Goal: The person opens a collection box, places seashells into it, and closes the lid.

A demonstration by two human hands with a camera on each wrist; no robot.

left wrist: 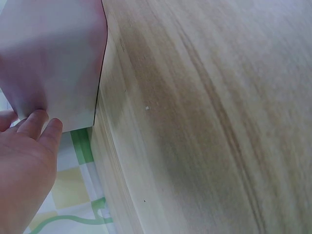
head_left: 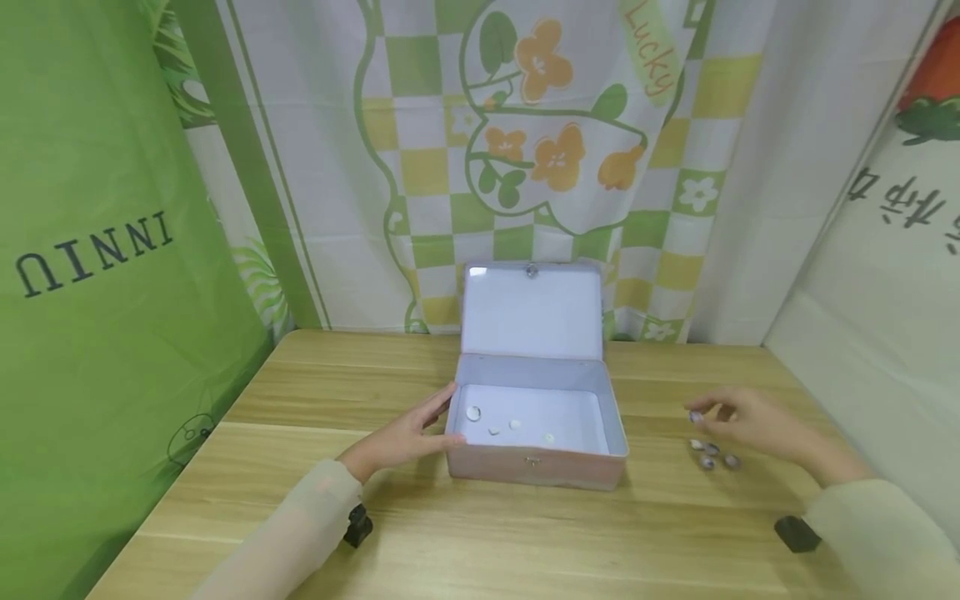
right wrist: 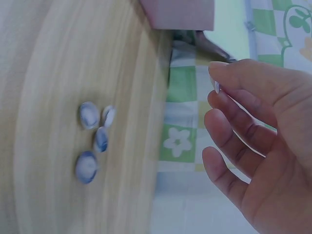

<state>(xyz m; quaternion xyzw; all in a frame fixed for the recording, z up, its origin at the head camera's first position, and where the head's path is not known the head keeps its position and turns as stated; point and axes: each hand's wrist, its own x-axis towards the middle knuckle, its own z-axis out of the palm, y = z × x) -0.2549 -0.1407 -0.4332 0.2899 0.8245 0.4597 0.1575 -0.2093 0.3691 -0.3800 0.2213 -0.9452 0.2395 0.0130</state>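
Observation:
A pink metal box [head_left: 536, 468] with its lid [head_left: 532, 312] raised stands mid-table, several small pale shells [head_left: 515, 425] lying on its floor. My left hand [head_left: 405, 437] rests against the box's left side, fingers extended; in the left wrist view the fingertips of the hand [left wrist: 29, 156] touch the box wall [left wrist: 53, 63]. To the right of the box, my right hand [head_left: 757, 423] pinches one small shell [head_left: 696, 417] between thumb and forefinger, above the table. Below it several shells [head_left: 708, 450] lie grouped; the right wrist view shows them [right wrist: 88, 166] beside the hand [right wrist: 263, 131].
The wooden table [head_left: 300, 408] reaches back to a patterned curtain [head_left: 420, 192]. A green cloth [head_left: 90, 333] hangs at the left and a white one [head_left: 877, 292] at the right. Black wrist devices [head_left: 358, 527] sit near both sleeves.

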